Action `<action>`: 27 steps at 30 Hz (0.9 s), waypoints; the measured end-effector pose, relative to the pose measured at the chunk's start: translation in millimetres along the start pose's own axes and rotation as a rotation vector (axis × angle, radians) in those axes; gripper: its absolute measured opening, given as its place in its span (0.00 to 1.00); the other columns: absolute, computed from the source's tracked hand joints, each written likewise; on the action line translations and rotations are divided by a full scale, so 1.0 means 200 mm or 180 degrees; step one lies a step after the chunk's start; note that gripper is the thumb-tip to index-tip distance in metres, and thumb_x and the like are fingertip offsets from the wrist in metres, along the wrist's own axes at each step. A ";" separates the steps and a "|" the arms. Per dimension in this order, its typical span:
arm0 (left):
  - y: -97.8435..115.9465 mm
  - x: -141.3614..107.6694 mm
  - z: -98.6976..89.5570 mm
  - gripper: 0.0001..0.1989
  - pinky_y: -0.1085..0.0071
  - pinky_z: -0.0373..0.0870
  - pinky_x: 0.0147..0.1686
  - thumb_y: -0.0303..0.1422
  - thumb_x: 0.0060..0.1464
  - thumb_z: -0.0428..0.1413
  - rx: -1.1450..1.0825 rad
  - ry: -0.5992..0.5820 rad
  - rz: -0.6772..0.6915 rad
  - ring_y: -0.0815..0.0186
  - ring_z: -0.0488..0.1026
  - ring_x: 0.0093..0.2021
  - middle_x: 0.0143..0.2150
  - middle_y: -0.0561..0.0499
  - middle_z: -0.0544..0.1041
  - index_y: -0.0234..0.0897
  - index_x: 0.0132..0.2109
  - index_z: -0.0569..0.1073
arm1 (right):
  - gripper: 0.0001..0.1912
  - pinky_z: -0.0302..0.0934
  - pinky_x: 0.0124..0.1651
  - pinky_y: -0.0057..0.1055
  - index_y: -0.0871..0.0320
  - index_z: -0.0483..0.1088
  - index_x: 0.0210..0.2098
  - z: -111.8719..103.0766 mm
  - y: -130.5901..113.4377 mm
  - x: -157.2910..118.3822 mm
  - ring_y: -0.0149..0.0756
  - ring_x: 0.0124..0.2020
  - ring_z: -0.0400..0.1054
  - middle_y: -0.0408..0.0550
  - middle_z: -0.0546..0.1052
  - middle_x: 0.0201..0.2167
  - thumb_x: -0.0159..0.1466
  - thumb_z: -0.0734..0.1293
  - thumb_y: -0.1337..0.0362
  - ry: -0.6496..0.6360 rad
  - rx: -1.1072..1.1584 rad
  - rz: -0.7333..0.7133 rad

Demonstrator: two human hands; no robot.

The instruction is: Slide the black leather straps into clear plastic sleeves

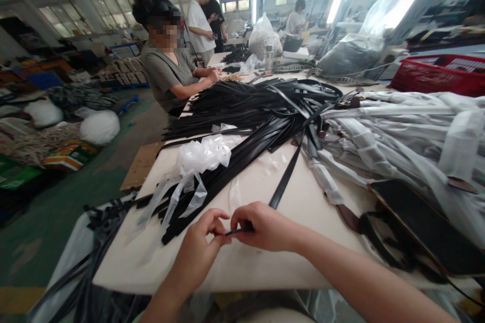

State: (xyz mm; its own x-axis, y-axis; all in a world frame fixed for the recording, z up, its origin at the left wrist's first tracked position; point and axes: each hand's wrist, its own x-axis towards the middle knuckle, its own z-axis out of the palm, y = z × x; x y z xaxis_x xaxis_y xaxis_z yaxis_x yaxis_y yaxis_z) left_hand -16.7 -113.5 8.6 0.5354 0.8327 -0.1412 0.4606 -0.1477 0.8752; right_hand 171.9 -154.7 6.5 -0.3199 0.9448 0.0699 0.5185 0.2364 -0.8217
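Near the table's front edge, my left hand [200, 247] pinches the tip of a black strap [287, 181] between thumb and fingers. My right hand [259, 227] is closed around the same strap just beside it. From my right hand the strap runs back up the table toward a large pile of black straps [261, 103]. Crumpled clear plastic wrap [204, 154] lies on straps to the left of my hands. What the fingers cover at the strap's end is hidden.
White-wrapped straps [401, 131] heap on the right, with a phone [428, 222] in front of them. A red basket [439, 73] stands behind. Across the table's left side a person [166, 60] works. More black straps [109, 262] hang below the table's left edge [125, 257].
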 end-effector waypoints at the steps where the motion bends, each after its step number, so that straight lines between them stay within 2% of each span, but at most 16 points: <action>1: -0.01 0.00 0.00 0.14 0.71 0.65 0.36 0.24 0.44 0.56 0.0022 0.0083 -0.0021 0.66 0.71 0.30 0.25 0.59 0.70 0.40 0.40 0.70 | 0.06 0.49 0.24 0.22 0.60 0.71 0.35 -0.01 0.00 0.00 0.25 0.21 0.57 0.39 0.68 0.21 0.57 0.68 0.66 0.0016 0.0120 0.0035; 3: -0.03 0.00 0.00 0.13 0.71 0.64 0.35 0.24 0.43 0.58 0.0062 0.0208 -0.0070 0.67 0.70 0.29 0.24 0.59 0.68 0.40 0.39 0.70 | 0.13 0.48 0.24 0.22 0.61 0.69 0.39 -0.03 0.01 0.00 0.26 0.21 0.56 0.37 0.66 0.20 0.57 0.70 0.61 0.0029 0.0379 0.0044; 5: -0.05 -0.01 -0.01 0.13 0.72 0.63 0.35 0.25 0.42 0.59 0.0084 0.0265 -0.0115 0.67 0.69 0.29 0.24 0.60 0.67 0.40 0.38 0.70 | 0.16 0.49 0.25 0.23 0.61 0.67 0.41 -0.05 0.01 -0.01 0.27 0.22 0.57 0.37 0.65 0.21 0.60 0.68 0.56 0.0049 0.0556 -0.0053; 8: -0.06 -0.01 -0.01 0.12 0.73 0.62 0.33 0.25 0.41 0.59 0.0121 0.0363 -0.0111 0.68 0.66 0.28 0.24 0.60 0.65 0.40 0.35 0.69 | 0.13 0.52 0.28 0.24 0.61 0.67 0.41 -0.06 0.02 -0.01 0.29 0.25 0.60 0.41 0.68 0.25 0.66 0.62 0.57 0.0086 0.0458 -0.0156; 13: -0.03 -0.01 0.00 0.12 0.74 0.61 0.32 0.23 0.39 0.58 0.0076 0.0376 -0.0078 0.68 0.66 0.29 0.25 0.60 0.64 0.39 0.32 0.68 | 0.11 0.56 0.34 0.25 0.58 0.72 0.43 -0.01 0.03 0.00 0.31 0.29 0.64 0.44 0.73 0.30 0.62 0.67 0.61 -0.0140 0.0123 -0.0187; 16: -0.02 -0.01 0.01 0.12 0.75 0.60 0.31 0.21 0.39 0.57 0.0164 0.0322 -0.0025 0.69 0.66 0.28 0.26 0.60 0.64 0.39 0.32 0.67 | 0.08 0.55 0.32 0.25 0.59 0.73 0.39 0.01 0.02 0.00 0.30 0.28 0.64 0.44 0.74 0.29 0.61 0.67 0.62 -0.0228 0.0063 -0.0192; 20: -0.02 -0.01 0.00 0.12 0.75 0.58 0.29 0.24 0.40 0.60 0.0443 0.0395 0.0108 0.69 0.63 0.26 0.24 0.61 0.62 0.40 0.33 0.67 | 0.15 0.55 0.30 0.24 0.61 0.67 0.39 -0.03 0.01 0.00 0.30 0.27 0.63 0.45 0.72 0.30 0.60 0.68 0.56 -0.0165 0.0148 -0.0150; 23: -0.04 0.00 -0.01 0.15 0.74 0.60 0.31 0.26 0.39 0.63 0.0515 0.0437 0.0172 0.68 0.65 0.27 0.24 0.61 0.63 0.41 0.36 0.69 | 0.12 0.54 0.31 0.27 0.60 0.63 0.39 -0.06 0.00 -0.01 0.33 0.30 0.65 0.48 0.72 0.31 0.67 0.60 0.56 -0.0135 -0.0333 -0.0218; 27: -0.04 0.00 -0.03 0.16 0.74 0.60 0.31 0.26 0.39 0.64 0.0629 0.0459 0.0178 0.69 0.66 0.27 0.24 0.61 0.64 0.41 0.37 0.69 | 0.14 0.46 0.27 0.29 0.59 0.63 0.36 -0.06 -0.02 -0.02 0.35 0.26 0.66 0.48 0.74 0.29 0.70 0.55 0.56 -0.0399 -0.1328 -0.0296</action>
State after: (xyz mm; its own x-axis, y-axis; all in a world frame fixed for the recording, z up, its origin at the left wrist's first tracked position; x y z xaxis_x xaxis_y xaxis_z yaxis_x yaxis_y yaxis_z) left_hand -23.5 -109.0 3.8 0.4639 0.8857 -0.0152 0.5701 -0.2854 0.7704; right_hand 180.1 -156.0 15.5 -0.4607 0.8865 0.0426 0.7504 0.4147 -0.5147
